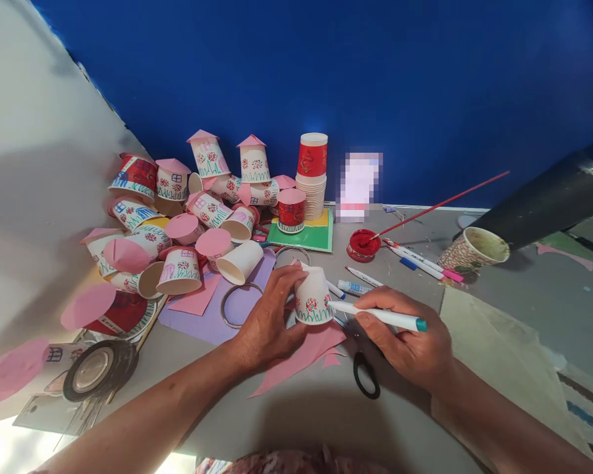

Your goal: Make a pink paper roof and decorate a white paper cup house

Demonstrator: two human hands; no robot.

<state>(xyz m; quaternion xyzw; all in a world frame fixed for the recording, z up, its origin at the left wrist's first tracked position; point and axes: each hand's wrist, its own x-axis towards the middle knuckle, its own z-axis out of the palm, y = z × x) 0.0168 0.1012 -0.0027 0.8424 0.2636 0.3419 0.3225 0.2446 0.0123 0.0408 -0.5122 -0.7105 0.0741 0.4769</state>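
Observation:
A white paper cup [315, 295] stands upside down in the grip of my left hand [271, 316], whose fingers wrap its left side and top. Red flower clusters and green grass strokes are drawn around its lower part. My right hand [405, 336] is closed on a white marker [385, 317] with a green end, its tip at the cup's right side by a flower. Pink paper [301, 362] lies beneath the cup, and black-handled scissors [366, 375] rest beside it, their blades partly hidden.
Decorated cups with pink paper roofs [210, 210] pile up at left. A cup stack [312, 171] stands at the back. Right of it are a red paint pot [364, 245] with a brush, several markers [420, 260] and a patterned cup [474, 250]. Black tape [99, 370] lies front left.

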